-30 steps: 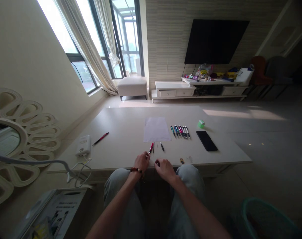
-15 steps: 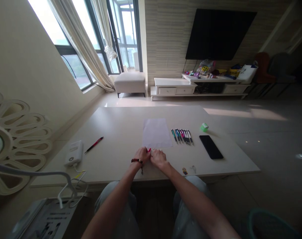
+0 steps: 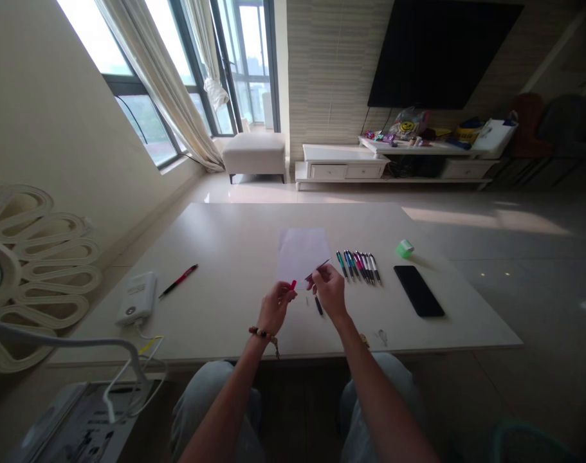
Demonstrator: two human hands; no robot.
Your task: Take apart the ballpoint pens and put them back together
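My left hand (image 3: 272, 307) is closed on a red pen barrel (image 3: 293, 284), whose end sticks up between thumb and fingers. Just to its right, my right hand (image 3: 331, 290) pinches a thin dark pen refill (image 3: 324, 263), tilted up to the right. Both hands are over the near edge of a white paper sheet (image 3: 300, 247). Beneath them on the table lies a black pen grip section (image 3: 318, 305), with a tiny thin piece (image 3: 307, 301) beside it, too small to make out. A row of several pens (image 3: 359, 266) lies right of the paper.
On the white table (image 3: 225, 257), a red and black pen (image 3: 178, 281) and a white power bank (image 3: 137, 299) with a cable lie left. A black phone (image 3: 418, 290) and a green-and-white small container (image 3: 404, 249) are right. A small clear item (image 3: 382, 337) lies near the front edge.
My hands were together at the paper's near edge; they have moved apart. The refill now shows in my right hand, and the black grip section is visible on the table. The view has shifted slightly.
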